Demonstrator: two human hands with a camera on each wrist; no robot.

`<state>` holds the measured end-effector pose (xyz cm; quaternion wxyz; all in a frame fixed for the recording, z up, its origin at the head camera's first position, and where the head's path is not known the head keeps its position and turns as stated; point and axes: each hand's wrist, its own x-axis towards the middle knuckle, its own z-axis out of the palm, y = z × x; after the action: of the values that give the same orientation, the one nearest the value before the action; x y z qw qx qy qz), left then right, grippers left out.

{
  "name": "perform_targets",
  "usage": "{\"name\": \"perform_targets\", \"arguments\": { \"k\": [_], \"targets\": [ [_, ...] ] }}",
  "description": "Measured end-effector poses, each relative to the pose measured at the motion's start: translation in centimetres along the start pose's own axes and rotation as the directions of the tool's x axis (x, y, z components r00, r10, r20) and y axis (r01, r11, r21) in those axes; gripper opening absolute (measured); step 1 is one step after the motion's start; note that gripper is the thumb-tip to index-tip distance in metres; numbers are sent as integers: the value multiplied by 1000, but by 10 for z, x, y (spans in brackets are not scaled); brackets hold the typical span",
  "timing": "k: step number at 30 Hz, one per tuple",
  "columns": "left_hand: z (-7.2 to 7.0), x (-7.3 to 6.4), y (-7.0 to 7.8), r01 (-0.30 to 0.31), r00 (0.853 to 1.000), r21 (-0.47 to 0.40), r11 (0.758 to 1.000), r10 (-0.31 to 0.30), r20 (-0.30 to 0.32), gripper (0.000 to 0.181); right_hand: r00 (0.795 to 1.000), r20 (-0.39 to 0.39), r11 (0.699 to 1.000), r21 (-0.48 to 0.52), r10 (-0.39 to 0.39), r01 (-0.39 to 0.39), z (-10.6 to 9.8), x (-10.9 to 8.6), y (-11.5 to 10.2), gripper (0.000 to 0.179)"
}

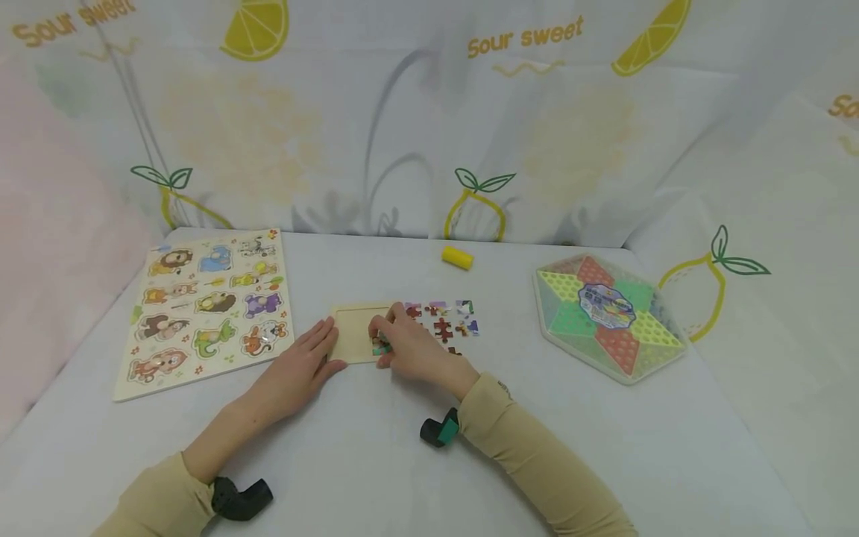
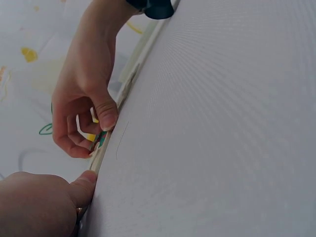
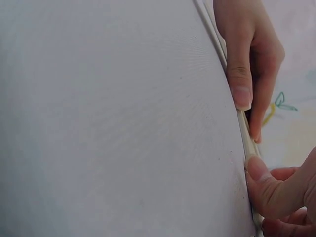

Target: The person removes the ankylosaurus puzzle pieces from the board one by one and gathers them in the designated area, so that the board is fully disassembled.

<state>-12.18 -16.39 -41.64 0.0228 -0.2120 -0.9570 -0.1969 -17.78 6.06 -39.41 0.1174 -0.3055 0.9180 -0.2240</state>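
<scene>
A shallow pale wooden puzzle tray (image 1: pixel 352 335) lies on the white tabletop. My left hand (image 1: pixel 295 373) rests at its left side, fingers straight along the edge and thumb near the lower left corner. Over the tray's right part, my right hand (image 1: pixel 416 349) has its fingers bent down and pinches a puzzle piece (image 1: pixel 379 346) with green and red on it, mostly hidden by the fingers. In the left wrist view, thumb and fingertips come down on both sides of this colourful piece. Loose jigsaw pieces (image 1: pixel 443 330) lie to the right of the tray, some behind the right hand.
On the left is a large animal peg board (image 1: pixel 215 313). A hexagonal Chinese checkers set (image 1: pixel 607 317) lies on the right. Behind the loose pieces is a small yellow cylinder (image 1: pixel 458 258). A lemon-print cloth (image 1: pixel 376 112) hangs along the back.
</scene>
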Motion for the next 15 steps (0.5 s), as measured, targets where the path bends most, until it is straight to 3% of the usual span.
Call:
{"name": "perform_targets", "arguments": {
  "k": [7, 15],
  "targets": [
    [1, 0, 1, -3, 1000, 0, 1000, 3, -12, 62, 1000, -13, 997, -73, -21, 20, -1, 0, 0, 36],
    [1, 0, 1, -7, 1000, 8, 1000, 7, -13, 62, 998, -27, 997, -66, -49, 47, -2, -1, -2, 34]
  ]
}}
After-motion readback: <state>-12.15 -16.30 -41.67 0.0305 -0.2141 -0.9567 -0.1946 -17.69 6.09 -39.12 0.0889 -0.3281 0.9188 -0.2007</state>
